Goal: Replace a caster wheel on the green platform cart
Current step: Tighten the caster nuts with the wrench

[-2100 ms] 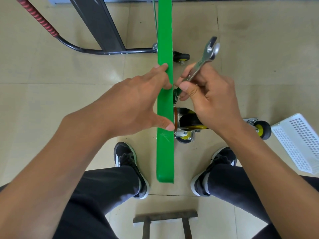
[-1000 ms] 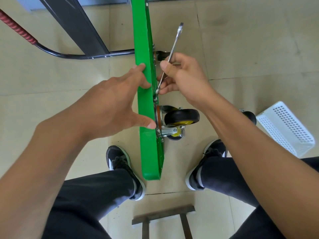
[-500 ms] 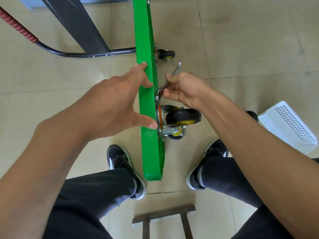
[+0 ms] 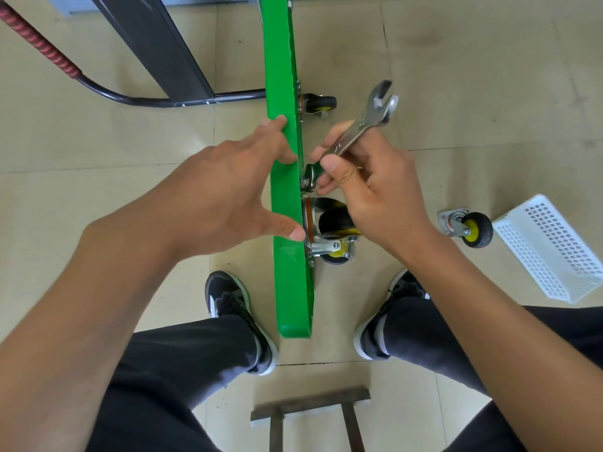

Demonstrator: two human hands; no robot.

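Green cart deck (image 4: 287,197) on edge between hands; left hand (image 4: 222,194) braces it, fingers spread; right hand (image 4: 375,187) grips wrench (image 4: 362,125) beside mounted caster (image 4: 329,233); loose caster (image 4: 470,228) on floor right of right hand.

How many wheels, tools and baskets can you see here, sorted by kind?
Caster wheels: 3 (near one on cart, far one on cart, loose one on floor)
Wrenches: 1
White baskets: 1
Total: 5

Wrench (image 4: 359,128) lower end hidden behind right hand (image 4: 375,190); cart deck (image 4: 284,190) top cut off.
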